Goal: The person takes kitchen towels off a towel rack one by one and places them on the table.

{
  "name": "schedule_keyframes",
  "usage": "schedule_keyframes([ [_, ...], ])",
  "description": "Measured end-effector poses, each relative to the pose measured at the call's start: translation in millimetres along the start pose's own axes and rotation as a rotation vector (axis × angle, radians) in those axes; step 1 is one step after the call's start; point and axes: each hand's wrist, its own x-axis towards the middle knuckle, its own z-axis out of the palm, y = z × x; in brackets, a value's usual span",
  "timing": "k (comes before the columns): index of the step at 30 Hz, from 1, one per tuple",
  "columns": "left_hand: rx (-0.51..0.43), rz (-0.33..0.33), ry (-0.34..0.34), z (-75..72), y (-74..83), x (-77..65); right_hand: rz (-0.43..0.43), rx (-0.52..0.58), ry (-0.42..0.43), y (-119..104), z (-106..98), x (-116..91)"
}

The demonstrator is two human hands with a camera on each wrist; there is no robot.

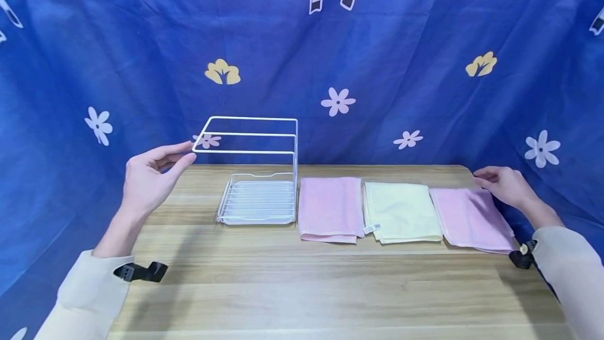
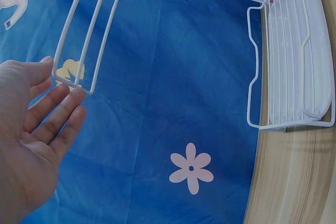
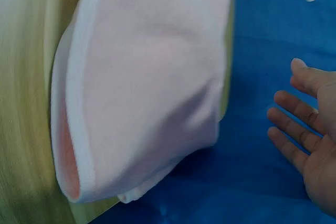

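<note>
A white wire rack (image 1: 296,161) stands on the table, its upper frame (image 1: 245,134) jutting left above a low wire base with a pale drip tray (image 1: 257,220) under it. My left hand (image 1: 153,174) is at the upper frame's free left corner, thumb and fingers apart around the corner; whether they touch the wire I cannot tell. To the rack's right lie a folded pink towel (image 1: 330,206), a folded pale yellow towel (image 1: 401,211) and another folded pink towel (image 1: 472,219). Beside that last towel, my right hand (image 3: 320,140) holds nothing, its fingers loosely extended.
A wood-grain table (image 1: 302,293) carries everything. Behind it hangs a blue curtain (image 1: 278,41) with flowers and animal figures, which also closes in both sides. A small white label (image 1: 371,228) sticks out at the yellow towel's front left corner.
</note>
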Motion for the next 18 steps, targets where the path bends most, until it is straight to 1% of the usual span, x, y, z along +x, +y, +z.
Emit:
schedule_keyframes([
  [2,-0.009,0.006,0.017,-1.0,1.7,-2.4,0.003,0.026,0.015,-8,-5,-3],
  [7,-0.015,0.024,0.048,-3.1,7.2,-11.0,0.005,0.049,0.050,-30,-15,-10],
  [12,-0.018,0.059,0.030,-4.7,14.0,-24.9,-0.014,0.097,0.091,-54,-21,-21],
  [14,-0.024,0.077,0.021,-3.8,17.3,-30.7,-0.037,0.128,0.111,-63,-22,-26],
  [16,-0.029,0.107,0.015,-1.8,20.5,-35.7,-0.067,0.147,0.141,-73,-22,-30],
  [18,-0.017,0.151,0.012,1.3,23.1,-40.1,-0.095,0.148,0.180,-82,-21,-34],
])
